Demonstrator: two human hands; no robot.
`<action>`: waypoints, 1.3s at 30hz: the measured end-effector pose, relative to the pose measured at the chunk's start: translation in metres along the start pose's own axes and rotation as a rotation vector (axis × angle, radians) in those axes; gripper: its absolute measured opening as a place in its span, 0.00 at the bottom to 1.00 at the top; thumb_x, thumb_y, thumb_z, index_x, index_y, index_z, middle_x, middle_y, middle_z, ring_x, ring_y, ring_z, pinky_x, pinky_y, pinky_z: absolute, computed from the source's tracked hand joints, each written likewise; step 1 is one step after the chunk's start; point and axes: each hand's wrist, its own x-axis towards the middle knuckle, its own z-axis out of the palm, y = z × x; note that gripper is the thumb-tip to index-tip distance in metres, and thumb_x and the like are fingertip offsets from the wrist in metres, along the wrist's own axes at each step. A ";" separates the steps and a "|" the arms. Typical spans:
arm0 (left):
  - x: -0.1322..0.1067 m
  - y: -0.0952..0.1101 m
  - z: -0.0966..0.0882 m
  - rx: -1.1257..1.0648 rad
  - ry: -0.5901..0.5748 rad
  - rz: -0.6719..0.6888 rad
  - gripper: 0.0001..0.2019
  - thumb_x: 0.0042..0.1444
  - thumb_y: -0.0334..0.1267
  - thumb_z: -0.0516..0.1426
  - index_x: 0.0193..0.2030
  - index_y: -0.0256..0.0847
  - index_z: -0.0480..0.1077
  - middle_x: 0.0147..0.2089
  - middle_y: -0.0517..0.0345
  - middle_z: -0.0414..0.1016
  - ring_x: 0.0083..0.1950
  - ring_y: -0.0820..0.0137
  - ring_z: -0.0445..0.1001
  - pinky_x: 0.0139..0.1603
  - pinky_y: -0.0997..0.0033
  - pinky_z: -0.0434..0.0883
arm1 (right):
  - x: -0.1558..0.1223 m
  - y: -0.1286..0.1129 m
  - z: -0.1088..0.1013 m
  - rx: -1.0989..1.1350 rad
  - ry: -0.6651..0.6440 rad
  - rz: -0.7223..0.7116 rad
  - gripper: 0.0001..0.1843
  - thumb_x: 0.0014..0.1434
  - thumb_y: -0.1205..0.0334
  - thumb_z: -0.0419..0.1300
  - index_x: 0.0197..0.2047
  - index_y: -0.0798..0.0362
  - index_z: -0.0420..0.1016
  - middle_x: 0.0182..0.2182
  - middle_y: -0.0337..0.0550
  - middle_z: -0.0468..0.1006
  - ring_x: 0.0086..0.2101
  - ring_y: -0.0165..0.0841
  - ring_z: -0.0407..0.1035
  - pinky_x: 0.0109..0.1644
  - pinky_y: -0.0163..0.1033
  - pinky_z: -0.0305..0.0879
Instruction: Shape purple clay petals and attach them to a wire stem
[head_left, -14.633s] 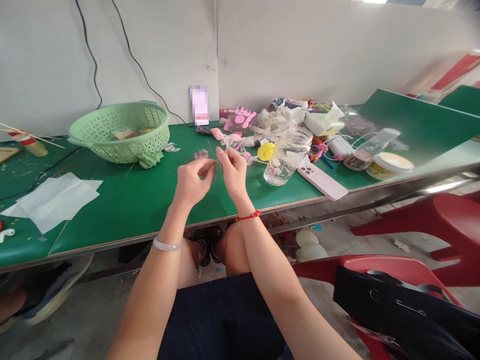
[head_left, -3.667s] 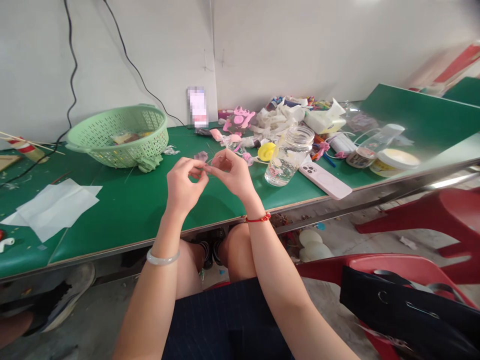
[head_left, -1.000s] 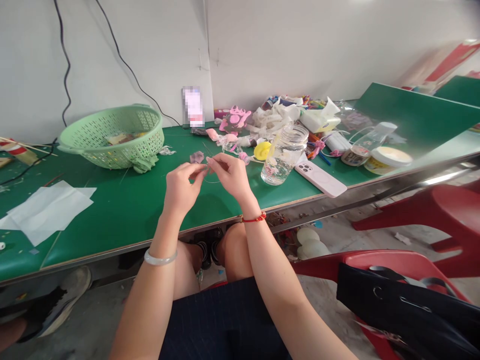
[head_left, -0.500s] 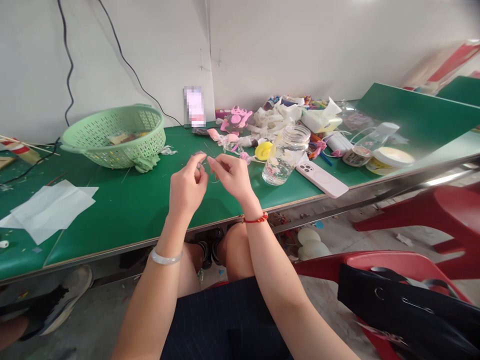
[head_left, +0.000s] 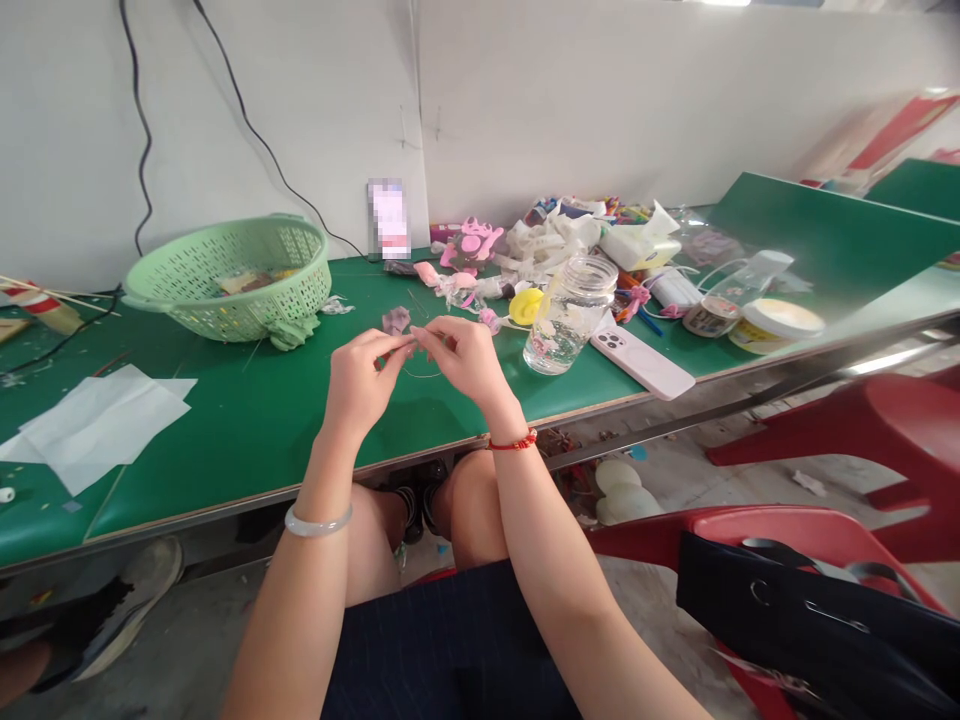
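My left hand (head_left: 361, 378) and my right hand (head_left: 466, 357) meet above the green table (head_left: 247, 420), fingertips pinched together on a thin thread or wire (head_left: 420, 370) that loops down between them. What else the fingers grip is too small to make out. A small pale purple piece (head_left: 395, 320) lies on the table just beyond my fingertips. My left wrist carries a pale bangle, my right wrist a red cord.
A light green basket (head_left: 232, 275) stands at the back left, white paper sheets (head_left: 97, 420) at the left. A glass jar (head_left: 570, 312), a pink phone (head_left: 641, 360), a lidded tub (head_left: 776, 325) and a heap of craft bits (head_left: 555, 240) sit right. Red chairs (head_left: 847, 440) stand right.
My hands stay pinched together on the thread. The left hand has dropped slightly and rotated since half a second ago; the view has shifted a little.
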 end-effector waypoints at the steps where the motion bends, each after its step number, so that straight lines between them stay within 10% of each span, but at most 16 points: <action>1: 0.000 -0.001 -0.001 -0.002 -0.021 -0.009 0.08 0.62 0.33 0.61 0.42 0.39 0.84 0.39 0.53 0.85 0.36 0.69 0.79 0.35 0.73 0.72 | 0.000 -0.001 -0.001 -0.047 -0.009 -0.020 0.20 0.71 0.55 0.58 0.29 0.54 0.74 0.26 0.40 0.75 0.28 0.29 0.64 0.35 0.36 0.55; 15: -0.004 -0.004 0.000 -0.033 -0.088 -0.140 0.08 0.61 0.30 0.57 0.39 0.40 0.79 0.37 0.55 0.86 0.40 0.65 0.85 0.44 0.71 0.77 | 0.002 -0.007 0.001 -0.125 -0.022 0.049 0.04 0.64 0.63 0.65 0.36 0.53 0.79 0.31 0.40 0.79 0.31 0.31 0.69 0.37 0.36 0.58; 23: -0.002 -0.003 0.000 -0.035 -0.080 -0.152 0.05 0.63 0.35 0.57 0.37 0.41 0.74 0.34 0.54 0.84 0.33 0.67 0.83 0.37 0.71 0.75 | 0.001 -0.001 0.005 0.067 0.039 0.163 0.21 0.65 0.44 0.63 0.29 0.52 0.72 0.23 0.37 0.75 0.27 0.29 0.67 0.39 0.37 0.62; 39: 0.000 0.008 0.004 0.191 -0.066 -0.172 0.04 0.58 0.32 0.59 0.40 0.43 0.73 0.28 0.57 0.80 0.29 0.64 0.79 0.35 0.68 0.72 | -0.003 -0.009 0.006 0.193 0.068 0.213 0.24 0.65 0.39 0.61 0.27 0.49 0.67 0.14 0.33 0.68 0.21 0.30 0.65 0.35 0.37 0.65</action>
